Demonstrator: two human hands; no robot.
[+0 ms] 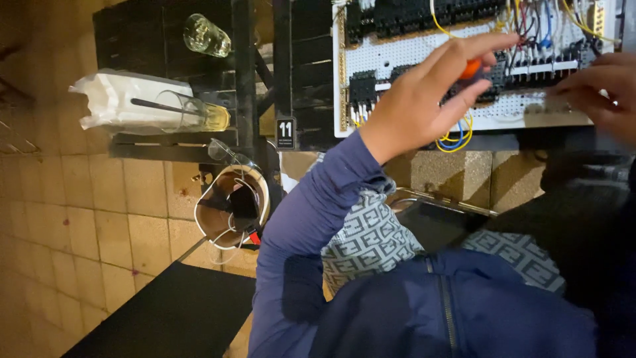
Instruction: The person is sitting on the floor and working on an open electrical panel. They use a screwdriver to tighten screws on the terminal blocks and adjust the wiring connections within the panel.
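Note:
My left hand (424, 99) reaches up to a white perforated wiring board (397, 56) and is closed around a small tool with an orange handle (472, 67); its tip is hidden among the parts. Rows of black terminal blocks (543, 66) and yellow, blue and red wires (457, 136) cover the board. My right hand (599, 93) rests at the board's lower right edge, fingers curled against it; whether it pinches anything is hidden. A blue sleeve covers my left arm.
On a black slatted table (165, 40) at the left lie two glasses (207, 34) and a white napkin bundle (119, 99). An open bag with cables (232, 205) stands on the tiled floor (79, 219). A small black number sign (285, 132) hangs below.

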